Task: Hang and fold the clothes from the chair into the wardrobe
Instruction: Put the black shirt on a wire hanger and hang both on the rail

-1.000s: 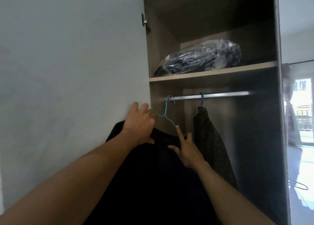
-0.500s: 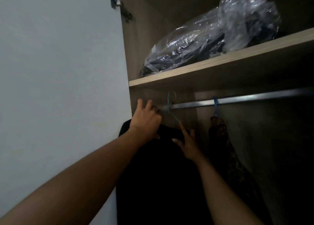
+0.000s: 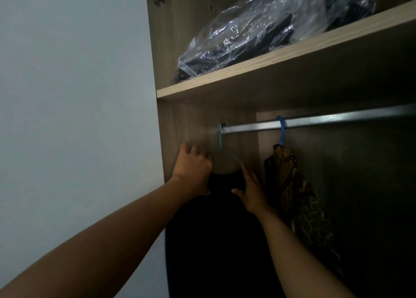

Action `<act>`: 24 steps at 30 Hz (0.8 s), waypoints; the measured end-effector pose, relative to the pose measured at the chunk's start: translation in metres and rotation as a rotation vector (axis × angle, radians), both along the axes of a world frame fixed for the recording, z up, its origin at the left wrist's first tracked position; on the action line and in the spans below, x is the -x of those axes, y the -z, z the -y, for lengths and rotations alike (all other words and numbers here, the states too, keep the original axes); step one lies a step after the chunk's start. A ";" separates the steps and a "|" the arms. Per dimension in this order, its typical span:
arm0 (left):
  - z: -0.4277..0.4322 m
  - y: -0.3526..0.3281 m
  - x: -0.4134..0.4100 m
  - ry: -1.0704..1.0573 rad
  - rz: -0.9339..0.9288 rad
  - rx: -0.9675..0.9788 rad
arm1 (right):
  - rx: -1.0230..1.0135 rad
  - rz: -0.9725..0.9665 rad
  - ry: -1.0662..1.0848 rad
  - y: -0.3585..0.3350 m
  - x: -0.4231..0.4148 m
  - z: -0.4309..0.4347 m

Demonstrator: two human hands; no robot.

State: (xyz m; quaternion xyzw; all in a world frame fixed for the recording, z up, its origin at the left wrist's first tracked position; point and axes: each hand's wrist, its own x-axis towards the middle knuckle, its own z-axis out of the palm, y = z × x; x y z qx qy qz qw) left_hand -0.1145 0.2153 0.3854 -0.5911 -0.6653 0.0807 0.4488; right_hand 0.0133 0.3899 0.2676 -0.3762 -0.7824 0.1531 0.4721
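Note:
A black garment (image 3: 216,241) hangs on a thin blue wire hanger (image 3: 220,137), whose hook sits over the left end of the metal rod (image 3: 326,120) inside the wardrobe. My left hand (image 3: 193,169) grips the garment's left shoulder, fingers curled over the top and thumb on the cloth. My right hand (image 3: 249,187) touches the right shoulder with straight fingers, the index finger lying along the hanger wire.
A brown-and-gold patterned garment (image 3: 292,196) hangs on a second blue hanger (image 3: 281,128) just right of my right hand. A wooden shelf (image 3: 225,81) above the rod carries a clear plastic bag of dark clothes (image 3: 258,34). The pale open door (image 3: 78,117) fills the left.
The view has closed in on the rod and shelf. Both hands stay on the black garment's shoulders, and the hanger hook now sits plainly over the rod's left end.

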 end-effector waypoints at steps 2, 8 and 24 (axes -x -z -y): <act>0.001 -0.001 0.002 0.006 -0.021 0.021 | 0.016 0.003 0.005 0.002 -0.002 0.001; 0.005 -0.004 0.007 0.022 -0.030 0.089 | 0.023 -0.063 -0.005 0.004 -0.004 0.017; 0.015 -0.042 -0.047 0.618 0.156 -0.031 | -0.245 -0.235 -0.053 -0.147 -0.121 0.126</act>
